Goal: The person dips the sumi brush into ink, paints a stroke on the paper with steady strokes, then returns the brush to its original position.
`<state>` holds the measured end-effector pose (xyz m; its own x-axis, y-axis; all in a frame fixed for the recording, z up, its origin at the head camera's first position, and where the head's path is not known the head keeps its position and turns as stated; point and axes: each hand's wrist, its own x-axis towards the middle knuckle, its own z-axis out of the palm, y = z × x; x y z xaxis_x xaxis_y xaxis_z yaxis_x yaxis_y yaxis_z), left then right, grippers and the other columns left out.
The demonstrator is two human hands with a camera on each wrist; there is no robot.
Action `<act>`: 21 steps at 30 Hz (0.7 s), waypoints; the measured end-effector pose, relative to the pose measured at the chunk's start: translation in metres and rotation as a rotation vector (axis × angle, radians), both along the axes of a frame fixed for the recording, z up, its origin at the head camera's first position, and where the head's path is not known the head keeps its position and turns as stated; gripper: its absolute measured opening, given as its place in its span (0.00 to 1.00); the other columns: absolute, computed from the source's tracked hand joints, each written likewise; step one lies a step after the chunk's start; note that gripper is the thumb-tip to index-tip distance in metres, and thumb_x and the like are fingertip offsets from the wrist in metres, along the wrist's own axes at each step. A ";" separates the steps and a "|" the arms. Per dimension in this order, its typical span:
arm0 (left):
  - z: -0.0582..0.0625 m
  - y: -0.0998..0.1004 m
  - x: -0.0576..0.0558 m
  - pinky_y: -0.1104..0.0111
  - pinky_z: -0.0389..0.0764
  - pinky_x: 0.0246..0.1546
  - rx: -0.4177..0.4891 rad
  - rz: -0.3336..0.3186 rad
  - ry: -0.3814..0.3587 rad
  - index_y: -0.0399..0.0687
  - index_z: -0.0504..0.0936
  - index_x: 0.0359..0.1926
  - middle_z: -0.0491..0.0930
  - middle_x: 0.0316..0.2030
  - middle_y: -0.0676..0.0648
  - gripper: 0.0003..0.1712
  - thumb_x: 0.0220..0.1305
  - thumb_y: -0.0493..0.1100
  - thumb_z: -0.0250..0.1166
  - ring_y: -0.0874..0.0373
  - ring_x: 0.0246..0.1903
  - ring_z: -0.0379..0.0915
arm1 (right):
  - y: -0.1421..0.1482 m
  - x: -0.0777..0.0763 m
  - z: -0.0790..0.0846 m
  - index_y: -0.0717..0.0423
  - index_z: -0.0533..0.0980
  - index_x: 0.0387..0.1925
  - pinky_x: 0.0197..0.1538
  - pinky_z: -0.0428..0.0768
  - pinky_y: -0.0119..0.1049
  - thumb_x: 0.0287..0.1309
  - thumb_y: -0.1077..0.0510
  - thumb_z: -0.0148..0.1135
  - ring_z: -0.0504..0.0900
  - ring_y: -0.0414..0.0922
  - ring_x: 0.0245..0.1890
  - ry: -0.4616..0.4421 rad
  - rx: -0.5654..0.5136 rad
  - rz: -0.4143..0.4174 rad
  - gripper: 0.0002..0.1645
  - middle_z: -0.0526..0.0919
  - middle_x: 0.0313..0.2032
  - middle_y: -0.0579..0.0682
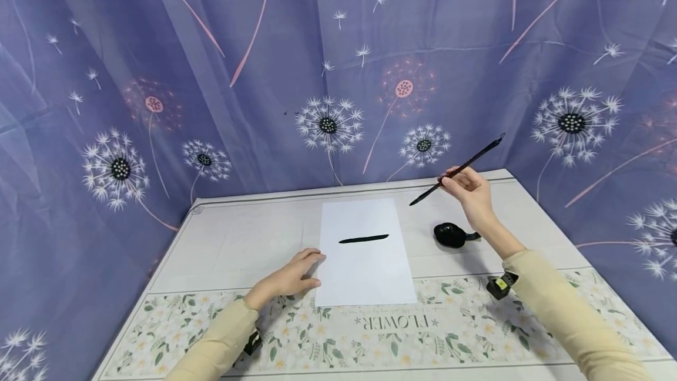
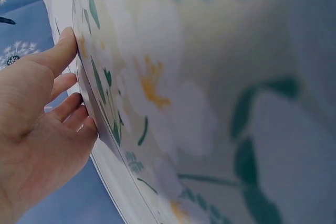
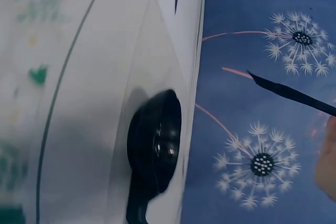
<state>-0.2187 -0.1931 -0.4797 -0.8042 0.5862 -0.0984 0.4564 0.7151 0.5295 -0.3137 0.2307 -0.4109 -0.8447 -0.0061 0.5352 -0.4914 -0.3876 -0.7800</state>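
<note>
A sheet of white paper (image 1: 365, 275) lies on the table with one thick black stroke (image 1: 364, 239) across its upper half. My left hand (image 1: 291, 275) rests at the paper's left edge, fingers nearly straight, thumb spread apart. In the head view my right hand (image 1: 471, 193) pinches a dark writing brush (image 1: 478, 154) by its handle, tip slanting down toward the left, above the table right of the paper. Below that hand sits a black handled ink bowl (image 1: 449, 235). The right wrist view shows the black bowl (image 3: 155, 145) and the brush's dark tip (image 3: 278, 88).
The table cover (image 1: 254, 234) is white, with a floral band (image 1: 285, 334) printed along the near side. A purple dandelion curtain (image 1: 275, 134) hangs right behind the table and along both sides. Small black devices (image 1: 498, 287) are strapped at the wrists.
</note>
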 end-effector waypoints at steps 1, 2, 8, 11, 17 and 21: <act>0.000 0.000 0.000 0.46 0.64 0.67 0.001 0.002 0.001 0.38 0.59 0.71 0.53 0.71 0.34 0.36 0.69 0.46 0.60 0.38 0.71 0.50 | 0.002 0.001 0.001 0.69 0.76 0.41 0.48 0.84 0.31 0.58 0.77 0.59 0.86 0.40 0.39 0.031 0.049 -0.017 0.09 0.86 0.37 0.51; 0.000 0.000 0.000 0.47 0.65 0.67 0.001 0.003 0.001 0.38 0.59 0.71 0.53 0.71 0.34 0.36 0.69 0.46 0.60 0.38 0.71 0.50 | 0.003 0.003 0.002 0.69 0.77 0.41 0.48 0.84 0.29 0.57 0.76 0.60 0.86 0.39 0.39 0.059 0.094 -0.035 0.09 0.86 0.38 0.50; 0.000 -0.001 -0.001 0.46 0.65 0.67 0.002 0.004 0.006 0.38 0.59 0.71 0.53 0.71 0.34 0.36 0.69 0.46 0.60 0.38 0.71 0.50 | 0.010 0.017 0.008 0.70 0.80 0.40 0.49 0.82 0.25 0.53 0.79 0.61 0.84 0.37 0.45 0.201 0.287 -0.136 0.12 0.84 0.42 0.50; -0.001 -0.002 -0.001 0.46 0.65 0.66 -0.001 -0.002 0.012 0.38 0.59 0.71 0.53 0.71 0.34 0.36 0.69 0.47 0.60 0.38 0.71 0.50 | 0.012 0.024 0.008 0.73 0.80 0.36 0.50 0.82 0.26 0.48 0.84 0.60 0.84 0.39 0.45 0.348 0.404 -0.184 0.14 0.83 0.41 0.55; -0.002 -0.001 0.000 0.46 0.65 0.67 -0.004 -0.007 0.013 0.38 0.59 0.71 0.53 0.71 0.34 0.36 0.69 0.47 0.60 0.38 0.71 0.50 | 0.017 0.027 0.005 0.65 0.83 0.33 0.58 0.76 0.21 0.62 0.65 0.61 0.82 0.50 0.41 0.828 0.729 -0.382 0.07 0.84 0.36 0.64; 0.000 -0.001 0.001 0.47 0.65 0.67 0.000 -0.003 0.002 0.38 0.59 0.71 0.53 0.71 0.34 0.36 0.69 0.47 0.60 0.38 0.71 0.50 | 0.021 0.029 0.002 0.62 0.83 0.30 0.55 0.76 0.22 0.71 0.55 0.52 0.81 0.54 0.37 1.060 0.857 -0.411 0.19 0.84 0.36 0.61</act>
<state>-0.2172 -0.1937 -0.4797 -0.8029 0.5883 -0.0964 0.4595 0.7138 0.5286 -0.2843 0.2519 -0.4089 -0.0744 -0.5026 0.8613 -0.9415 0.3200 0.1054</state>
